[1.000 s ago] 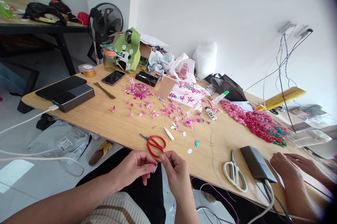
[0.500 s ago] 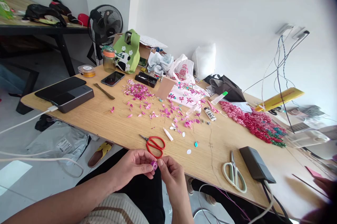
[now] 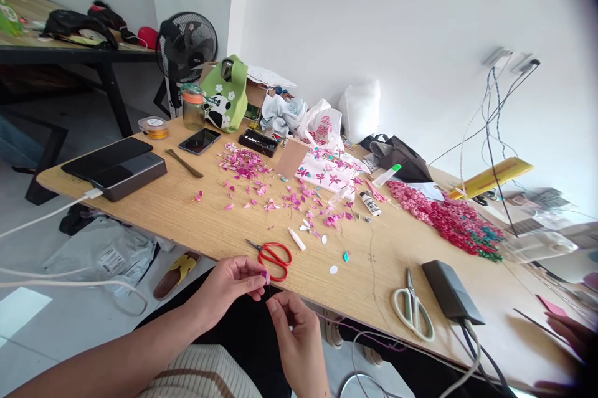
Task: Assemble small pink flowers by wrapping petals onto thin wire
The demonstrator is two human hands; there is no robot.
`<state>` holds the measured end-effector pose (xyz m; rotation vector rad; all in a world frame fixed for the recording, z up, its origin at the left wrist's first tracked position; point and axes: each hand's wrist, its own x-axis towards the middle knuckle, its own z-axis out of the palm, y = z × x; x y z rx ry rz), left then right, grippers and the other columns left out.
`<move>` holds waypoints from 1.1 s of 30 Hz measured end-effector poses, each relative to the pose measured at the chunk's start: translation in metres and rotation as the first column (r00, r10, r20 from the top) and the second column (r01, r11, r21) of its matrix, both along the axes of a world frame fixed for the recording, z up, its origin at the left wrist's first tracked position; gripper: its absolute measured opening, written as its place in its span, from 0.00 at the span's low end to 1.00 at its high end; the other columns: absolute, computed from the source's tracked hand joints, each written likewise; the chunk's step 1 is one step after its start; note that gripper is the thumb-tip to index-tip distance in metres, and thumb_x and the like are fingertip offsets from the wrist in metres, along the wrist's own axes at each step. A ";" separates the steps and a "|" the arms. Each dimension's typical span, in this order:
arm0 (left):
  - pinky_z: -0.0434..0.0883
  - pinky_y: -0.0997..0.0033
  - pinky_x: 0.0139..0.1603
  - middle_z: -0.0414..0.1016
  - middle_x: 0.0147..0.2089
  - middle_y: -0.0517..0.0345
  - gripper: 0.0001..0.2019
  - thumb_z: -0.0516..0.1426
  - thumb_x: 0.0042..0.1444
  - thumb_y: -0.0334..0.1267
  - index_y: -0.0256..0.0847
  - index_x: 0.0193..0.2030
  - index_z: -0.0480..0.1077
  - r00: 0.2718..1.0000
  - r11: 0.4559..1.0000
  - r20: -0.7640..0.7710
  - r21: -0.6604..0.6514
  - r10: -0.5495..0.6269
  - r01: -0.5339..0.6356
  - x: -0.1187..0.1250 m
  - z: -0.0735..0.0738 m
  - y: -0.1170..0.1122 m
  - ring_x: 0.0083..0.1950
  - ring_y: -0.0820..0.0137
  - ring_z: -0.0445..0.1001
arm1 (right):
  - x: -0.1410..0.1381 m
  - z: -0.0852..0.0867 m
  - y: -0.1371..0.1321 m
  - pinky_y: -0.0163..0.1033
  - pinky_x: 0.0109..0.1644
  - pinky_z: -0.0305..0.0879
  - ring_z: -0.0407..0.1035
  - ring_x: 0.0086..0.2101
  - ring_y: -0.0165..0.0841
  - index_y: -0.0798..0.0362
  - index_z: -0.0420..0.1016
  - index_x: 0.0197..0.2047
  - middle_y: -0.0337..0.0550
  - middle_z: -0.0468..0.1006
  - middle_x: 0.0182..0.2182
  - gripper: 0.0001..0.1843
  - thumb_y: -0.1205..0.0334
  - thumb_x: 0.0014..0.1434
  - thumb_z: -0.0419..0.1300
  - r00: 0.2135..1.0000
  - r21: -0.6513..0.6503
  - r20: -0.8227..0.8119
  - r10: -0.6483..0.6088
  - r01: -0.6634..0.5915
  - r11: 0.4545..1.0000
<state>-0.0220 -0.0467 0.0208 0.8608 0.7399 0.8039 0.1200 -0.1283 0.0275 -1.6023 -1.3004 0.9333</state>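
Pinched in the fingers of my left hand is a small purple spool of thread, held near the table's front edge. Below and to the right of it, my right hand is closed in a pinch, with a fine thread faintly visible between the two hands. Red-handled scissors lie on the table just beyond my hands. A white pointed tube rests a little farther off. Pink petals are scattered over the middle of the table.
White-handled scissors and a dark box with cables lie to the right. A power bank and phone are on the left. Red beaded strands spread at the right. Another person's hand shows at the right edge.
My right hand has moved down, away from the spool, so a gap with thread now separates the hands. My left hand has shifted slightly left and up with the spool.
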 end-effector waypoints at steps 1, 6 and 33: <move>0.70 0.72 0.32 0.76 0.30 0.58 0.13 0.66 0.47 0.40 0.34 0.36 0.74 0.999 0.999 -0.037 0.049 -0.001 0.002 0.000 0.000 -0.001 0.29 0.72 0.72 | -0.002 0.002 -0.001 0.31 0.24 0.48 0.49 0.22 0.26 0.55 0.71 0.29 0.34 0.60 0.20 0.17 0.52 0.61 0.54 0.999 0.013 0.033 0.010 -0.011 1.000; 0.69 0.73 0.31 0.73 0.29 0.60 0.10 0.62 0.51 0.39 0.34 0.35 0.73 0.987 0.965 -0.163 0.259 0.000 0.043 -0.001 -0.003 -0.004 0.27 0.74 0.69 | -0.005 0.011 0.000 0.30 0.27 0.54 0.57 0.23 0.27 0.54 0.73 0.30 0.37 0.67 0.22 0.14 0.58 0.63 0.53 0.981 0.108 0.181 0.063 -0.083 0.991; 0.72 0.67 0.36 0.76 0.30 0.55 0.12 0.65 0.47 0.39 0.34 0.36 0.75 0.981 0.978 -0.057 0.094 -0.184 0.188 -0.004 0.006 -0.005 0.32 0.69 0.74 | 0.017 -0.007 0.024 0.31 0.24 0.49 0.51 0.21 0.24 0.56 0.71 0.27 0.34 0.63 0.19 0.18 0.48 0.57 0.60 0.987 -0.008 -0.162 -0.022 0.021 1.000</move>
